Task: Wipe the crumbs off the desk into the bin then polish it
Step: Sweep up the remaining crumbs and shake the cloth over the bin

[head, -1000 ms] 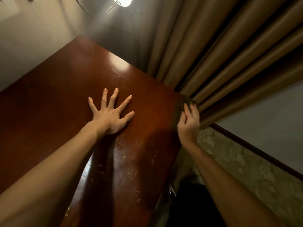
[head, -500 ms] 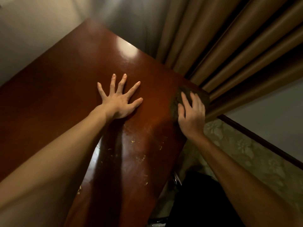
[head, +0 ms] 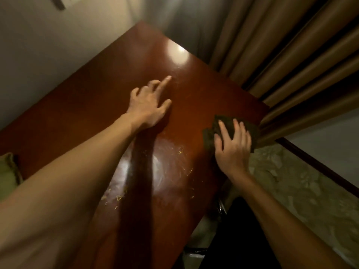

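Observation:
A glossy red-brown desk (head: pixel 93 105) fills the middle of the view. Pale yellow crumbs (head: pixel 181 152) lie scattered on its near half, more of them by my left forearm (head: pixel 114 199). My left hand (head: pixel 149 105) rests on the desk's middle, forefinger stretched out, other fingers partly curled, holding nothing. My right hand (head: pixel 232 144) presses flat on a dark cloth (head: pixel 225 123) at the desk's right edge. A dark bin (head: pixel 233 235) shows below that edge, mostly in shadow.
Brown curtains (head: pixel 291 55) hang just beyond the desk's far right corner. A patterned floor (head: pixel 291 183) and dark skirting run along the right. A pale wall (head: pixel 48 45) backs the desk. A greenish cushion (head: pixel 7 171) peeks in at the left.
My right hand has slid the cloth from the desk's edge onto the top. My left hand's fingers have curled from a flat spread, leaving the forefinger out. The view has shifted.

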Motion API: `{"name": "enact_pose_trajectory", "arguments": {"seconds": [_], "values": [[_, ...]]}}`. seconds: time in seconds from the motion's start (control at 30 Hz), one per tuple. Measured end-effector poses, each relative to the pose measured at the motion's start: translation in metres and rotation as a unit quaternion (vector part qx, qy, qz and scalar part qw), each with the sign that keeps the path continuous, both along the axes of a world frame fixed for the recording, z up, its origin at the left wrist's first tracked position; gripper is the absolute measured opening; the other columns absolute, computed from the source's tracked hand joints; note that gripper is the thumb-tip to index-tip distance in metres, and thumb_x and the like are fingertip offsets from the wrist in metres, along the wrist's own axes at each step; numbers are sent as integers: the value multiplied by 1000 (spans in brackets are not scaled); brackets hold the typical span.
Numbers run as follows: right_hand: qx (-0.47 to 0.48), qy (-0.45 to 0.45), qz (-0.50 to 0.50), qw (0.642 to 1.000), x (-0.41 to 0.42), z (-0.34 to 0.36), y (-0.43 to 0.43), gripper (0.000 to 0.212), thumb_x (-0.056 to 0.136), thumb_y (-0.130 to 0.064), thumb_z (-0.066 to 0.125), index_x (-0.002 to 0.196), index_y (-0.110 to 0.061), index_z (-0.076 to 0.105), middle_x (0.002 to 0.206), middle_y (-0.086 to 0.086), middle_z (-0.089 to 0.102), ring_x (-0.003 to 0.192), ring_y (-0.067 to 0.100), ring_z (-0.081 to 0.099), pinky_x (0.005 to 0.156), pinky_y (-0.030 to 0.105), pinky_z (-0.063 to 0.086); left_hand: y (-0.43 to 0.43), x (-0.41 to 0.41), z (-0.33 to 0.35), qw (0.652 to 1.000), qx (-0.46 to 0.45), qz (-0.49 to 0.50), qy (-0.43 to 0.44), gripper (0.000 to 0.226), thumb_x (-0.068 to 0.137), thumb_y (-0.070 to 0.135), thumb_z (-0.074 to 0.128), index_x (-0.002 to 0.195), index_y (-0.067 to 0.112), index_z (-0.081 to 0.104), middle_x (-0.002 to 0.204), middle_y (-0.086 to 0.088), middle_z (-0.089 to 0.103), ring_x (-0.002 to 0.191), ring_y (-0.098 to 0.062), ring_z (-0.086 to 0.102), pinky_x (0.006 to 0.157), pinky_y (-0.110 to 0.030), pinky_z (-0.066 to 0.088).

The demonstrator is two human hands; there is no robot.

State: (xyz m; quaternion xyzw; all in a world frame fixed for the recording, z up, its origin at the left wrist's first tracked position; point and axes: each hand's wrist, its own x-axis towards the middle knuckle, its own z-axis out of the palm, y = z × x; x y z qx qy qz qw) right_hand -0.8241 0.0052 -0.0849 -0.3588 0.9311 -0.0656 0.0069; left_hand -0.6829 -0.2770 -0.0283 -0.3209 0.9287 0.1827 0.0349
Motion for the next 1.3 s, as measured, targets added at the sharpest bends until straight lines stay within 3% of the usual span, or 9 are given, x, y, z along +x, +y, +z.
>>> {"name": "enact_pose_trajectory", "arguments": {"seconds": [0.07, 0.17, 0.23, 0.37, 0.5, 0.7, 0.93, 1.17, 1.3], "values": [[9, -2, -1, 1000, 22, 1, -3, 57, 109, -52, 29, 161, -32, 38, 170, 14, 28, 158, 35, 21, 126, 55, 22, -13, 42, -2, 997, -17, 75, -5, 69, 105, 60, 39, 164, 50, 4, 173, -1, 13, 157, -32, 22, 125, -61, 11], [31, -15, 73, 997, 78, 3, 8, 57, 109, -53, 25, 162, -36, 33, 172, 15, 20, 159, 37, 16, 126, 55, 20, -33, 113, -10, 985, -13, 150, -87, 69, 102, 69, 37, 161, 57, 4, 175, 1, -7, 161, -30, -10, 122, -70, -4], [55, -13, 122, 991, 105, 3, 16, 56, 109, -54, 26, 162, -36, 33, 171, 15, 22, 157, 38, 19, 124, 55, 21, -36, 159, -14, 974, 13, 196, -114, 71, 98, 77, 34, 160, 59, 5, 175, 2, -12, 161, -32, -16, 120, -73, -7], [45, -10, 116, 992, 85, 9, -15, 57, 108, -58, 29, 159, -35, 40, 168, 13, 31, 155, 37, 26, 122, 55, 24, -27, 202, -22, 966, 54, 206, -150, 75, 91, 89, 22, 157, 64, -4, 174, 7, -19, 160, -30, -22, 119, -74, -7], [48, -19, 76, 996, 63, 9, -70, 60, 107, -59, 20, 162, -38, 34, 171, 12, 23, 158, 36, 16, 126, 57, 17, -27, 198, -26, 965, 60, 213, -143, 74, 92, 89, 17, 156, 65, -9, 172, 8, -26, 157, -28, -29, 119, -74, -13], [38, -10, 201, 979, 125, 8, -58, 53, 108, -55, 32, 159, -41, 39, 166, 8, 34, 155, 31, 25, 124, 52, 17, -23, 204, -34, 970, 52, 214, -106, 73, 92, 88, 17, 157, 64, -6, 173, 10, -23, 156, -25, -31, 117, -74, -17], [17, -36, 159, 987, 103, 12, -135, 53, 108, -55, 27, 158, -40, 37, 162, 4, 31, 153, 27, 20, 124, 49, 14, -27, 203, -35, 973, 38, 210, -88, 72, 94, 86, 14, 159, 61, -6, 173, 10, -21, 156, -28, -32, 116, -75, -17], [61, -49, 338, 938, 139, 14, -85, 50, 110, -52, 33, 159, -42, 36, 162, 0, 33, 153, 24, 24, 124, 49, 16, -27, 209, -35, 974, 54, 201, -93, 74, 94, 87, 14, 159, 60, -8, 172, 7, -24, 155, -30, -35, 114, -76, -19], [71, -50, 274, 958, 109, 20, -106, 55, 108, -59, 24, 160, -42, 32, 164, 1, 25, 154, 26, 19, 126, 50, 11, -29, 208, -31, 973, 72, 197, -101, 74, 94, 86, 14, 158, 60, -11, 171, 7, -30, 153, -30, -39, 112, -75, -22]]}}
